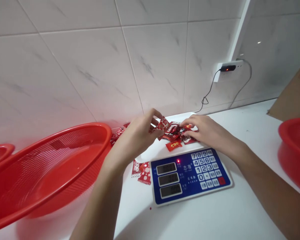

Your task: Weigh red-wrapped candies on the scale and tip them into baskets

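Observation:
A digital weighing scale [190, 176] with a blue keypad panel and a white tray [150, 151] stands on the table. Small red candy packets [173, 144] lie in a loose pile on that tray. Pinched in my left hand [140, 135], above the pile's left side, is a red-and-white dotted candy packet [163, 124]. My right hand [202, 130] reaches in from the right, its thumb and fingers curled round packets at the pile's right side. Left of the scale, on the table, lie a dotted packet [145, 174] and another red packet [135, 168].
A large red plastic basket [72, 173] stands at left, with part of another basket [0, 153] behind it. More packets [118, 133] lie beyond its rim. At right are a red basket [296, 150] and a cardboard box [293, 91]. A cord runs to a wall socket [231, 68].

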Available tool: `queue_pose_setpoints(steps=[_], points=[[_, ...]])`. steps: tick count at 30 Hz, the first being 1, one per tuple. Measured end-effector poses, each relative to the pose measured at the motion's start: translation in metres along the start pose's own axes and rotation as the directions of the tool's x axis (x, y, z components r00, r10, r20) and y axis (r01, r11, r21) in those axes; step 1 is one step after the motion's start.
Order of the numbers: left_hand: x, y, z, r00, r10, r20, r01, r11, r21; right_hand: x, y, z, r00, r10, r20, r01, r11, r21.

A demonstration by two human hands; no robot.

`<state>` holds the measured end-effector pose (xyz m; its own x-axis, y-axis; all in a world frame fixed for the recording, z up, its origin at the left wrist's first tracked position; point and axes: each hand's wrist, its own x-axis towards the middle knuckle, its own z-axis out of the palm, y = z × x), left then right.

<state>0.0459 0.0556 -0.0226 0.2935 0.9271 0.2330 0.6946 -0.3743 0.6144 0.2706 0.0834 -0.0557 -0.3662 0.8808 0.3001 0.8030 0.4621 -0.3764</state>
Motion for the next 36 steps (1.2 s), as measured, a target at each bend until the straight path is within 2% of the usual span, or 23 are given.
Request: queue_pose_setpoints(steps=[5,11,17,21,25,28,32,34,36], points=[[0.004,-0.005,0.002,0.999,0.007,0.036,-0.012,0.989,0.145,-0.009,0.001,-0.015,0.998,0.06,-0.008,-0.06,0.998,-0.014],[-0.014,0.008,-0.016,0.997,0.017,-0.072,-0.012,0.998,0.067,-0.024,0.02,-0.037,0.99,0.122,-0.064,-0.126,0.991,-0.049],[-0.017,0.005,-0.017,1.0,0.018,-0.01,-0.017,0.991,0.134,-0.026,0.019,-0.041,0.986,0.16,-0.049,-0.163,0.985,-0.06],[-0.013,0.013,-0.011,0.999,0.042,-0.026,-0.04,0.998,0.053,-0.024,0.013,-0.041,0.984,0.176,0.018,-0.174,0.982,-0.078],[-0.012,0.017,-0.014,0.997,0.074,-0.021,-0.073,0.996,0.048,-0.023,0.016,-0.042,0.986,0.167,0.019,-0.166,0.985,-0.056],[-0.01,0.002,-0.013,0.995,0.052,-0.083,-0.047,0.996,0.07,-0.021,0.023,-0.042,0.976,0.214,0.028,-0.212,0.974,-0.079],[-0.004,-0.033,0.001,0.994,-0.011,0.111,-0.018,0.964,0.264,-0.018,0.028,-0.039,0.956,0.256,0.144,-0.248,0.966,-0.075],[0.0,-0.045,0.011,0.991,-0.031,0.128,-0.012,0.948,0.318,-0.016,0.028,-0.034,0.94,0.269,0.21,-0.264,0.963,-0.055],[0.002,-0.05,0.02,0.995,-0.01,0.101,-0.019,0.957,0.288,-0.012,0.026,-0.028,0.939,0.25,0.238,-0.25,0.968,-0.029]])
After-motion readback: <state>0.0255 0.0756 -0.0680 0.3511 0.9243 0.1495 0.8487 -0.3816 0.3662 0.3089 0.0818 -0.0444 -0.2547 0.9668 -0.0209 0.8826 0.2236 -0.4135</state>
